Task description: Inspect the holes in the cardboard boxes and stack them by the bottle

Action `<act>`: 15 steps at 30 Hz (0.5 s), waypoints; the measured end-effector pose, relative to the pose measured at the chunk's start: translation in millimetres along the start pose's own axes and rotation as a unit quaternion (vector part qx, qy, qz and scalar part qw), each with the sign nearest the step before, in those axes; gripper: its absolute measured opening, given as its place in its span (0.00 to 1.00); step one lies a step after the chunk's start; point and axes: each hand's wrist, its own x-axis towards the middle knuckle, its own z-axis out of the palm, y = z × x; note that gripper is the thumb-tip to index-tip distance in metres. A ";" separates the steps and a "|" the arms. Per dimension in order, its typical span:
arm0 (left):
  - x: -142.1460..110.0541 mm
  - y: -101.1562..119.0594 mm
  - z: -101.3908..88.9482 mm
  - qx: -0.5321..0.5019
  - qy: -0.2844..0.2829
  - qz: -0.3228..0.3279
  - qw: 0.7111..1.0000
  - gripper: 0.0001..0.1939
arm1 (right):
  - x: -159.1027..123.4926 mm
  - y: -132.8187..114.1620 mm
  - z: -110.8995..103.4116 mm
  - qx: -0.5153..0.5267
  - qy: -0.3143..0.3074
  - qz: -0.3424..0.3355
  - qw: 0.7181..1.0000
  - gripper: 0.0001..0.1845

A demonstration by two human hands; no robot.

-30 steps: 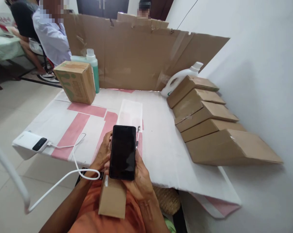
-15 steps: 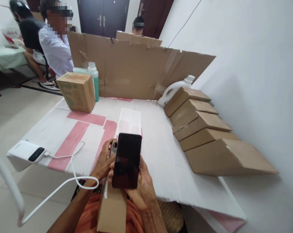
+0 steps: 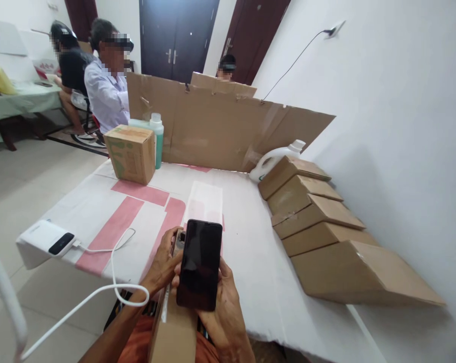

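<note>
A black phone point(image 3: 199, 263) with a dark screen is held upright over the table's near edge. My right hand point(image 3: 223, 310) wraps round its lower right side. My left hand point(image 3: 165, 262) grips its left edge, thumb near the screen, with a small object partly hidden behind the phone's upper left corner. A small cardboard box point(image 3: 174, 335) rests on my lap just under the phone.
White and pink table point(image 3: 250, 242) backed by a cardboard screen point(image 3: 220, 126). Several flat cardboard boxes point(image 3: 318, 222) lean in a row along the right wall. A brown box point(image 3: 131, 153), green bottle point(image 3: 156, 138), white jug point(image 3: 273, 157), power bank point(image 3: 46, 239) with cable. People sit behind.
The view has tilted upward, showing more of the doors and people. The phone has shifted slightly right and tilted in both hands; the grip is unchanged.
</note>
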 end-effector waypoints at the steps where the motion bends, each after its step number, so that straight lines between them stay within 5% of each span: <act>1: -0.5 1.6 -1.3 -0.002 -0.004 -0.011 1.000 0.31 | -0.7 -3.8 -2.8 -0.009 0.002 -0.007 1.000 0.32; 7: -0.4 3.7 -18.3 -0.016 -0.014 -0.069 0.997 0.35 | 0.0 -45.2 -61.2 -0.104 0.126 -0.104 0.981 0.38; 15: 1.6 1.0 -33.4 -0.024 -0.018 -0.073 0.997 0.39 | 28.1 -75.6 -167.3 -0.327 0.325 -0.187 0.867 0.30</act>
